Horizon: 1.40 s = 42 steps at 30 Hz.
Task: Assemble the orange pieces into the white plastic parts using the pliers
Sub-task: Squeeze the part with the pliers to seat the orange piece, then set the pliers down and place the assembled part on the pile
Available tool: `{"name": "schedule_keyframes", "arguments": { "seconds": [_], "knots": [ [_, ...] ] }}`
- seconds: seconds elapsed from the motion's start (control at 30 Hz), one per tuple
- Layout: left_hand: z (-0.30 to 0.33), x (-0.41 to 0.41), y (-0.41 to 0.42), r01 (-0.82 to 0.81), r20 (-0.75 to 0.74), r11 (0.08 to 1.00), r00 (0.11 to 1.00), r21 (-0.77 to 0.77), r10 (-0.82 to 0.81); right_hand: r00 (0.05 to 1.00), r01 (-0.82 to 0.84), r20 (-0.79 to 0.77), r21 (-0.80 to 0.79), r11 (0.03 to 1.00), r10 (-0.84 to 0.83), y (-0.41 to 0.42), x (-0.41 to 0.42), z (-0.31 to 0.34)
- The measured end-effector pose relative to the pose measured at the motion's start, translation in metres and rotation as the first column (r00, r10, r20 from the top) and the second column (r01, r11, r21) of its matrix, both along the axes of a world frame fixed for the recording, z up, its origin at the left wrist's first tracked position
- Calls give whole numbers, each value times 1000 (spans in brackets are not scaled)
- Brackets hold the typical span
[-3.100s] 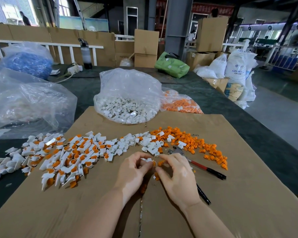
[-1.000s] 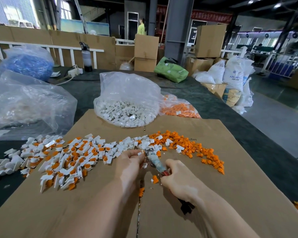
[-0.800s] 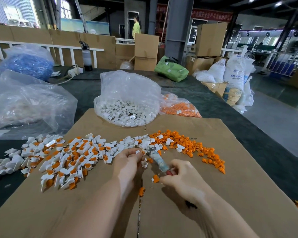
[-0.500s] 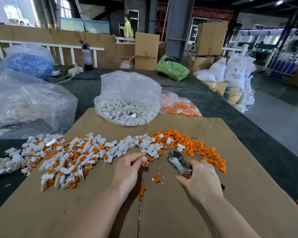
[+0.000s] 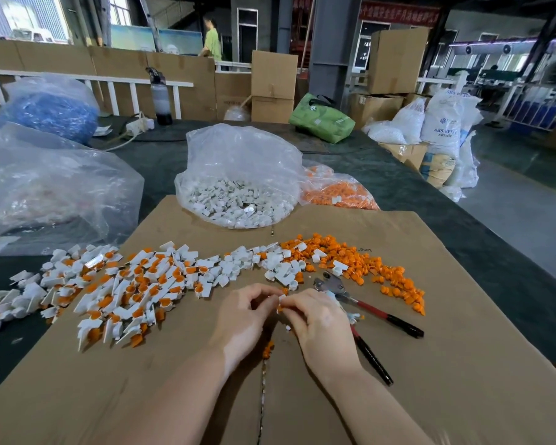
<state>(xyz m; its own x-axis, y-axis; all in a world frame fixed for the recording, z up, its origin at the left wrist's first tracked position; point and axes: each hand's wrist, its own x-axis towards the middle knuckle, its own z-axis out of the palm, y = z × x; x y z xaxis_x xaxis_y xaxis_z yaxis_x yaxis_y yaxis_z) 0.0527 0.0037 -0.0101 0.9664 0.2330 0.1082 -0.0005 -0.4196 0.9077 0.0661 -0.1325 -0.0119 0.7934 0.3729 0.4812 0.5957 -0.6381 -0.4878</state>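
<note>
My left hand (image 5: 247,313) and my right hand (image 5: 318,322) meet over the cardboard sheet (image 5: 463,364). Between their fingertips they pinch a small white plastic part (image 5: 282,298) with an orange piece (image 5: 280,309) at it. The pliers (image 5: 360,303) with red and black handles lie on the cardboard just right of my right hand, jaws pointing away. Loose orange pieces (image 5: 366,264) spread beyond them. White parts (image 5: 283,268) lie in front of my hands. Assembled white-and-orange parts (image 5: 126,284) form a pile to the left.
A clear bag of white parts (image 5: 238,194) and a bag of orange pieces (image 5: 337,194) stand at the cardboard's far edge. A large clear bag (image 5: 52,187) sits at the left, a blue-filled bag (image 5: 45,114) behind it. An orange piece (image 5: 268,346) lies between my wrists.
My right hand has put the pliers down on the cardboard and moved left to my left hand. Both hands now pinch a white part and an orange piece together.
</note>
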Motion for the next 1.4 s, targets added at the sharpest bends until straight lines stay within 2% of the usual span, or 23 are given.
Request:
{"name": "schedule_keyframes", "arguments": {
  "seconds": [0.1,0.33,0.6,0.77,0.9,1.03,1.17,1.4],
  "knots": [
    [-3,-4,1,27,-15,996,999,-84,-28,997,40,-70,67,997,-35,2,3,-4],
    [-7,-4,-2,26,32,996,999,86,-29,998,48,-48,112,993,-43,3,2,-7],
    [-9,-6,-6,42,73,988,996,151,-53,997,74,-8,73,995,-74,3,1,-8],
    [-9,-7,-5,-2,77,998,997,57,-2,996,57,-78,161,985,-45,1,1,-8],
    [-7,-8,-4,-20,72,1000,997,-10,20,983,159,-132,269,950,-127,-3,2,-10],
    [-6,-8,-4,-20,58,1000,998,1,20,984,170,-85,212,962,-156,-2,0,-12],
    [-9,-9,-2,-87,45,996,995,-21,88,960,278,-28,138,950,-277,1,-3,-12],
    [-11,-2,13,-354,48,914,935,199,352,962,268,-15,-107,957,-271,0,1,-21]
  ]
}}
